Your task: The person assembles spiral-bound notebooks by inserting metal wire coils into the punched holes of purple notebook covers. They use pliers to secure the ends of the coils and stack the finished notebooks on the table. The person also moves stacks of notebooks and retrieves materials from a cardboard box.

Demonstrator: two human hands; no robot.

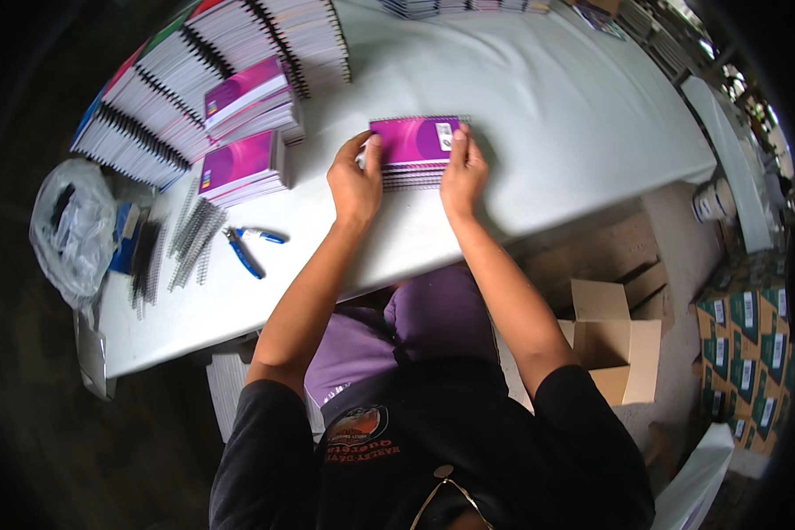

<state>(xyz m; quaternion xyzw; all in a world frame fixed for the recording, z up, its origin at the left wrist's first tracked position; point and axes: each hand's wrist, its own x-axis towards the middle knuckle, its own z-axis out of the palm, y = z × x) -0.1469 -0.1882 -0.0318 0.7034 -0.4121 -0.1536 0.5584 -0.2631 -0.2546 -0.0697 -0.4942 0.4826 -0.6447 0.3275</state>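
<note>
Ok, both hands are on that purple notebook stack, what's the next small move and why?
Probably square the stack: the left hand and right hand grip the two sides of the purple notebooks, and the lower ones show unevenly beneath the top cover. A small tap against the white table would likely align them.

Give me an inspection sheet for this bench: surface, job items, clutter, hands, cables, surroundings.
Surface: white table, bare in the middle.
Job's things: small stack of purple spiral notebooks at the table centre; two more purple stacks to the left; rows of bound notebooks far left.
Clutter: blue-handled pliers, loose wire spirals, clear plastic bag.
Hands: left hand grips the stack's left edge, right hand its right edge.
Cables: nothing seen.
Surroundings: open cardboard box on the floor, green printed cartons at right.
</note>
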